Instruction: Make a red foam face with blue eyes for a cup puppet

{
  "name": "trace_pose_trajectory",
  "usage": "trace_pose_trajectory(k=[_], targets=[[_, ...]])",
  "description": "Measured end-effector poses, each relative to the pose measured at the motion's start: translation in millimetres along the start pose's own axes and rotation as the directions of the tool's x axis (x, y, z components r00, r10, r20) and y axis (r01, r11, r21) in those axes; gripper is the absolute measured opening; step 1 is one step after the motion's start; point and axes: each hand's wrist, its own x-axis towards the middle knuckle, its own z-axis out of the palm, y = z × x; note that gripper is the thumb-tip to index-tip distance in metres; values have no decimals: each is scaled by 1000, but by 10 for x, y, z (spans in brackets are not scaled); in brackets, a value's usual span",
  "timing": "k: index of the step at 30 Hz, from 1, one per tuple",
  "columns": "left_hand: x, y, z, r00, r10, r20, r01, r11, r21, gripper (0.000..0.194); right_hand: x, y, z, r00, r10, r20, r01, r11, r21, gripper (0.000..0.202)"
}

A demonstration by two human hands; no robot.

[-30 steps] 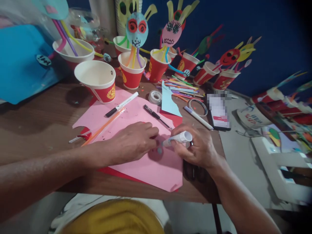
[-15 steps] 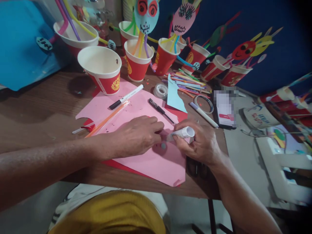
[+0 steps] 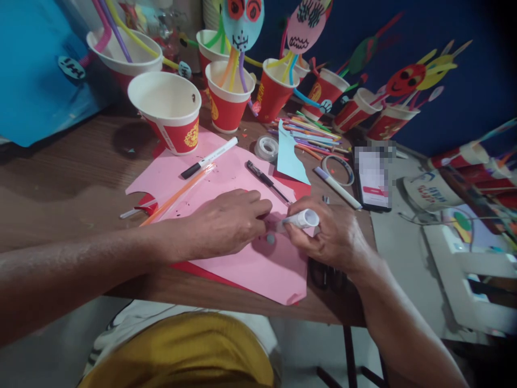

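Left hand (image 3: 226,223): over pink sheet (image 3: 258,275); grip contents cannot be told.
Black pen (image 3: 267,182): beside right hand (image 3: 333,234); a swing may knock it.
Pale disc (image 3: 270,238): between hands; may shift if brushed.
White tube (image 3: 301,220): in right hand's grip, tilted above sheet.

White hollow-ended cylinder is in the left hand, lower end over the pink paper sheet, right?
Wrong hand: the head view shows the white hollow-ended cylinder in the right hand. Its lower end is over the pink paper sheet, as stated.
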Motion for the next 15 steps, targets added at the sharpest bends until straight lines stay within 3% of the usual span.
trace_pose_trajectory(k=[8,15], targets=[[-13,4,9,1000,17,6,-17,1000,-27,15,-18,1,55,998,31,-56,-29,999,44,9],[-2,22,-16,1000,10,12,-10,1000,5,16,-18,3,56,999,-3,-32,5,998,58,8]])
